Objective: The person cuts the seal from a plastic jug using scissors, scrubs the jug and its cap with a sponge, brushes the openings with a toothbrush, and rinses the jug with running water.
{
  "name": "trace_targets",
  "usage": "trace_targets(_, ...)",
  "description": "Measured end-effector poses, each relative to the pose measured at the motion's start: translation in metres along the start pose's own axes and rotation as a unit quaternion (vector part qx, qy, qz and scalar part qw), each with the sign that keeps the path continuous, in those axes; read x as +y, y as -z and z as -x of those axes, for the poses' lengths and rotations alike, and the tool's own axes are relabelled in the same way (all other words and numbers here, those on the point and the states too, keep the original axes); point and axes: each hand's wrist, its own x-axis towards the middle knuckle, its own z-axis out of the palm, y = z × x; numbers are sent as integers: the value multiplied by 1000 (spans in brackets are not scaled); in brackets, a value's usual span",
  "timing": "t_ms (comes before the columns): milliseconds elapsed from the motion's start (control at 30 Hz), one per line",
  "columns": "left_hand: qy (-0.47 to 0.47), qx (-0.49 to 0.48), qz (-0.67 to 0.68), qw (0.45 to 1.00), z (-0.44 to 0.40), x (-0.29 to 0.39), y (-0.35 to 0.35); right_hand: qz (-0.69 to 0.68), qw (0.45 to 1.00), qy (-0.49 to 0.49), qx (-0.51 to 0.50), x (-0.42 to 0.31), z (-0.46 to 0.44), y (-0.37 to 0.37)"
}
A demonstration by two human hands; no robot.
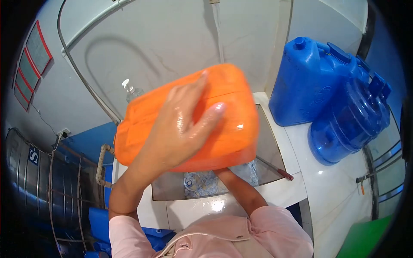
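Above a tiled basin [167,188], an orange jerry can [234,135] is held up at a slant, near the middle of the view. The person's left hand [183,114], wet and shiny, lies across its upper face with thumb and fingers spread. The right forearm [241,189] reaches beneath the can; its hand is hidden, so its grip cannot be told. Below, the basin's bottom shows a blue-and-white pattern, and a rod with a reddish-brown end [285,174] leans across the right rim. Behind the can stands a clear pump bottle [134,93]. To the right are a blue jerry can [297,84] and a translucent blue water jug [340,124]; at far left, a metal tank [26,185].
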Motion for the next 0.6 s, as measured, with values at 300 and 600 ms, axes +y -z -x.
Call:
trace_targets(300,156,40,163,973,39,-44,23,114,987,112,26,-117,26,45)
trace_targets(600,280,-31,-48,958,82,-199,-38,705,561,381,208,-189,46,26)
